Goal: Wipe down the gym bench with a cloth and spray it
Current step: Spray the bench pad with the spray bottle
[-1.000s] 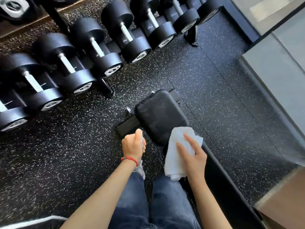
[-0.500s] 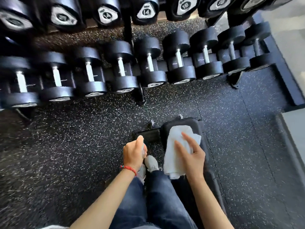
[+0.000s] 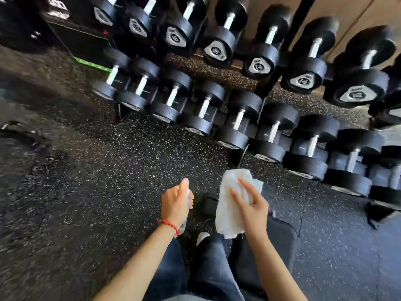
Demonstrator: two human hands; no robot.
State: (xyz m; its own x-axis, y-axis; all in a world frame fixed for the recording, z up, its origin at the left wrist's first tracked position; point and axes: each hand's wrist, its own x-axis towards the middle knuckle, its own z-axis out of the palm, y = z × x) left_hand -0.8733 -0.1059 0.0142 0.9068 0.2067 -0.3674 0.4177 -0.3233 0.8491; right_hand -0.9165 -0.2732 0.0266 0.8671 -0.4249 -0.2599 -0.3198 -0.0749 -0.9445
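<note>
Jeans-clad legs crowd the near end of the black bench, mostly hidden, running away toward the dumbbell rack. Left hand, red bracelet at the wrist, grips a clear spray bottle, upright. Right hand pinches the white cloth, hanging lengthwise above the bench.

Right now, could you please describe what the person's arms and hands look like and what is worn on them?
Both forearms are bare, with no sleeves, gloves or watch in view. The left hand has a thin red braided bracelet at its wrist. The right hand wears nothing visible.
</note>
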